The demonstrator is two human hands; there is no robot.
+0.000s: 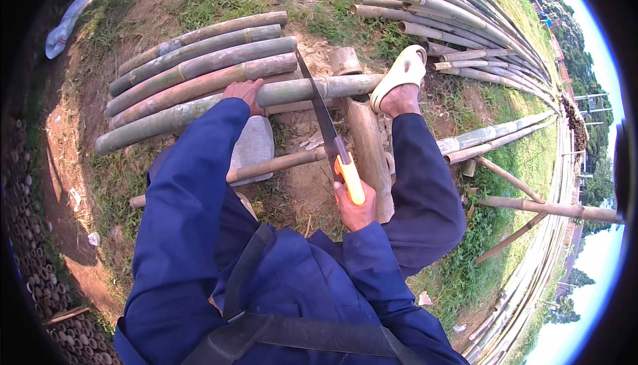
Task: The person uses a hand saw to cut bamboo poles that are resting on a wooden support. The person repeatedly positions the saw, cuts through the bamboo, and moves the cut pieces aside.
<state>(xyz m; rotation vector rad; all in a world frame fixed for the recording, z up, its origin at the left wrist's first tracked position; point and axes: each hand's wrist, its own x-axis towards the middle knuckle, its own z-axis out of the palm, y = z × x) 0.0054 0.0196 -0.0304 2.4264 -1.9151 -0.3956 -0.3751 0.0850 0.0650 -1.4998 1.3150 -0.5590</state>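
Note:
My right hand (357, 209) is wrapped round the orange and yellow handle of a hand saw (323, 116). The saw's long dark blade crosses a thick greenish bamboo pole (290, 92), just right of my left hand (245, 92). That hand is closed over the top of the pole and presses on it. My right foot, in a cream clog (401, 76), rests on the pole's right end. Under that end lie a thick wooden log (369, 149) and a short bamboo stump (344, 61). Whether the blade has cut into the pole cannot be told.
Several cut bamboo lengths (206, 49) lie side by side beyond the pole. Long bamboo poles (458, 9) are piled at the far right. A bamboo trestle (531, 205) stands at right. Many cut bamboo ends (50, 285) are stacked at lower left. A white sack (73, 16) lies far left.

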